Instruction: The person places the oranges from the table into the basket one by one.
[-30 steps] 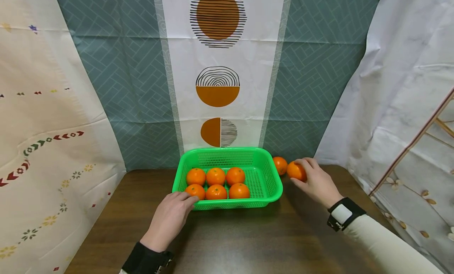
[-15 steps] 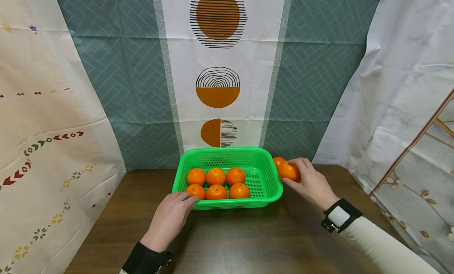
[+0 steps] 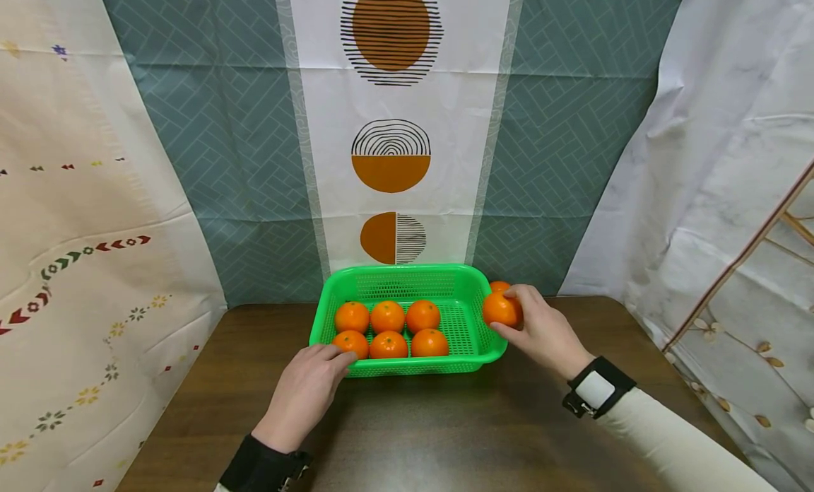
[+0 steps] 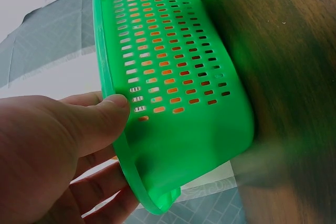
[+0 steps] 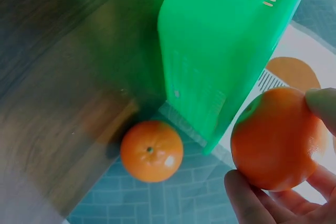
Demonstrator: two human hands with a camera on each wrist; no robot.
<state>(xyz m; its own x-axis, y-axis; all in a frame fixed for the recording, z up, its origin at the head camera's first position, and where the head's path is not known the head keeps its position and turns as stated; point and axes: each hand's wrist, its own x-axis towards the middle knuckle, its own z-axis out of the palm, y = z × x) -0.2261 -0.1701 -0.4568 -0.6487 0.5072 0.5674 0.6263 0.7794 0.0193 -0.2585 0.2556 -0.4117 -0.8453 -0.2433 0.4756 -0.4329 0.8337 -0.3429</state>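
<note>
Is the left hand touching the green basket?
Touching. The left wrist view shows the left hand with its thumb pressed on the green basket rim at the corner, fingers underneath.

left hand [image 3: 304,393] resting, fingers curled, right hand [image 3: 540,329] raised, fingers pinching

Dark wood table [image 3: 413,435] w/ green basket [image 3: 473,336] & 1 loose orange [image 5: 151,151] beside it.

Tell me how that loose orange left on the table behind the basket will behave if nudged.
The loose orange looks round and sits free on the smooth table, so it would probably roll. The green basket beside it might stop it. Its skin looks smooth, possibly slick.
</note>
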